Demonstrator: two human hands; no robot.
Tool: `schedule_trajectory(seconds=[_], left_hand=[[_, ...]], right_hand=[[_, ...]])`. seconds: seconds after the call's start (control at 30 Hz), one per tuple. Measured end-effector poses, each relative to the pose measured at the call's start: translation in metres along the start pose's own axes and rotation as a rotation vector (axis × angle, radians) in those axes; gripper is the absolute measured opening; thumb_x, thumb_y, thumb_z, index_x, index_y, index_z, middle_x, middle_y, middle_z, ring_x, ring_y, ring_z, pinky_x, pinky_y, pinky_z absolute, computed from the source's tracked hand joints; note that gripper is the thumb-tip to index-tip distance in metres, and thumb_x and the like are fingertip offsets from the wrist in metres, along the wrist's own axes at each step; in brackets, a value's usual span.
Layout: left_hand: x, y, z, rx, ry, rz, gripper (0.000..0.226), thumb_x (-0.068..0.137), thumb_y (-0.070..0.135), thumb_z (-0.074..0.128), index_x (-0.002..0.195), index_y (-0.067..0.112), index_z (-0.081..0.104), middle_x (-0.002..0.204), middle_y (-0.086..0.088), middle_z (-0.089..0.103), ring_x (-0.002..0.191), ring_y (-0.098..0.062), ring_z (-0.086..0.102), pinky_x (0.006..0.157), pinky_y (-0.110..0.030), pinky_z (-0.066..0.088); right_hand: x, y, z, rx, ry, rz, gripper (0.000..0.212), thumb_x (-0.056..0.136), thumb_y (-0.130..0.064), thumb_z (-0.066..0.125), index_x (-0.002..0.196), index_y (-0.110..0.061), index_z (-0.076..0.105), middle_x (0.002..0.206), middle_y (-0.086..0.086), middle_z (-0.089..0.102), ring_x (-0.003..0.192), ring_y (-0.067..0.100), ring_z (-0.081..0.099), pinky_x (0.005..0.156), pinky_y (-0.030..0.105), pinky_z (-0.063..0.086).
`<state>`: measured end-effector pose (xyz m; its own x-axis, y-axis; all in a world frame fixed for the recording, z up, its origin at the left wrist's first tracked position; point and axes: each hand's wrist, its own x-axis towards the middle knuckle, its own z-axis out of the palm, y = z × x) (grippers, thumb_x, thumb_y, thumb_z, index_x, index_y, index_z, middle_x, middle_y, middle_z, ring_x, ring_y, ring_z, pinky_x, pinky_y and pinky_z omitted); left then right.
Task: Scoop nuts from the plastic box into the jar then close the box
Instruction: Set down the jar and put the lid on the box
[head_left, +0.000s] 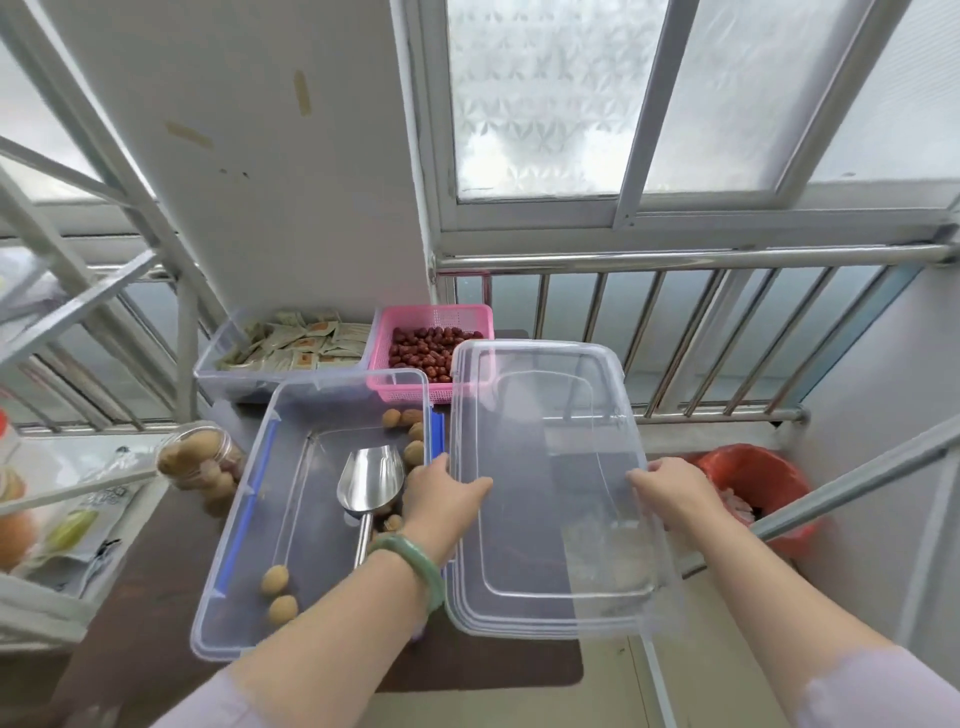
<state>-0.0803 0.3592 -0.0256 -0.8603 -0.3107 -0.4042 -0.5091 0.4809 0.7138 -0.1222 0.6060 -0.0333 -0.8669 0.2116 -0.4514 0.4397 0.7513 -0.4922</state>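
Clear plastic is nearly everything that matters here. At far left the jar (200, 457) lies or leans beside the box (249, 525), packed with nuts (182, 454); its mouth is blurred, so I cannot say whether it is capped. The box sits open on the dark table (156, 597), blue latches along its long sides, with only a few nuts scattered inside and the metal scoop (371, 480) resting in it, bowl toward the far end. Scooping looks finished, judging by the full jar.

Right of the box, both hands hold the lid (545, 488), which hangs just beside the box and tilts slightly, its near end over the table edge. The left hand (441, 493), with a green bangle (415, 564) at the wrist, has its fingers curled round the lid's left rim; the right hand (670, 488) pinches the right rim, fingers closed on it.

To do this step well, the lid should travel left until its corners sit squarely above the box's corners, then come down level. The scoop handle seems low enough to clear, but that deserves a glance before pressing. Once seated, the rim wants pressing all round and the blue latches snapping over it.

The lid itself is thin, see-through and ridged, likely to flex if held by one edge only.
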Motion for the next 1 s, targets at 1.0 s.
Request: schedule_trajectory(seconds=[1.0], left_hand=[[0.046, -0.175, -0.198, -0.174, 0.053, -0.041, 0.061, 0.078, 0.024, 0.072, 0.134, 0.013, 0.051, 0.125, -0.002, 0.064, 0.11, -0.022, 0.061, 0.101, -0.04, 0.046]], right_hand=[[-0.083, -0.181, 0.168, -0.14, 0.022, -0.063, 0.045, 0.09, -0.042, 0.053, 0.1, -0.001, 0.069, 0.104, 0.016, 0.07, 0.094, 0.029, 0.067, 0.067, 0.026, 0.041]])
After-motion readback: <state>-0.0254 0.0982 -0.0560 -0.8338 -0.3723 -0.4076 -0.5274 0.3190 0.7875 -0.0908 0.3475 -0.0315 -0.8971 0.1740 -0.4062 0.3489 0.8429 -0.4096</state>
